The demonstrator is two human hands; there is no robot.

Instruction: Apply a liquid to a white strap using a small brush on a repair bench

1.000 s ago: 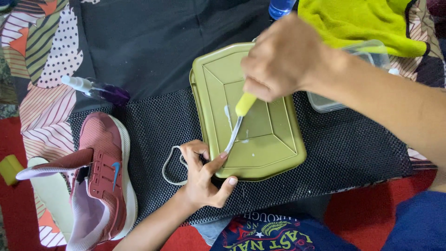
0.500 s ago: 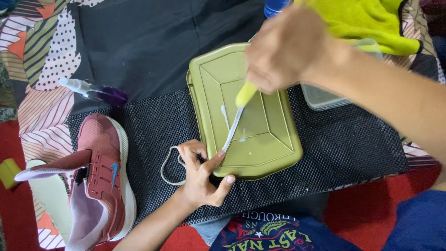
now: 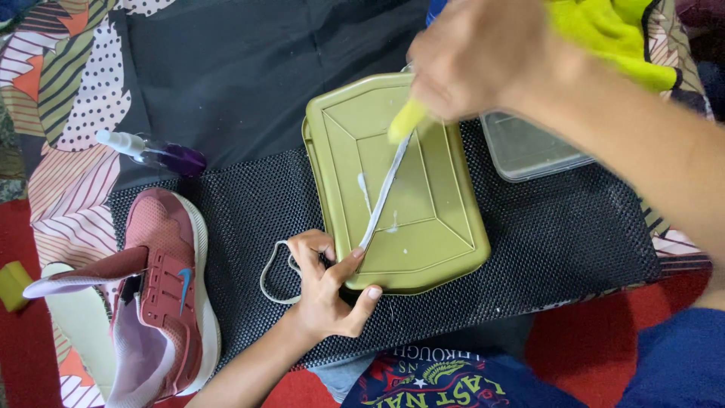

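From the head view I see a black mesh mat (image 3: 574, 249) on patterned cloth. My left hand (image 3: 326, 283) pins a white shoelace (image 3: 381, 198) at the olive lid's (image 3: 445, 219) near edge; my right hand (image 3: 472, 60) grips a yellow brush (image 3: 406, 121) on it. A pink shoe (image 3: 170, 287) and spray bottle (image 3: 155, 153) sit left, a clear tub (image 3: 529, 151) right.

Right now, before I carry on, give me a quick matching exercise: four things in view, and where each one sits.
Things:
1 shoelace
2 pink shoe
3 spray bottle
4 yellow cloth

Places:
A top right corner
B stretched across the olive lid
C left, above the shoe
D bottom left, on the black mat

Pairs: 1-B, 2-D, 3-C, 4-A
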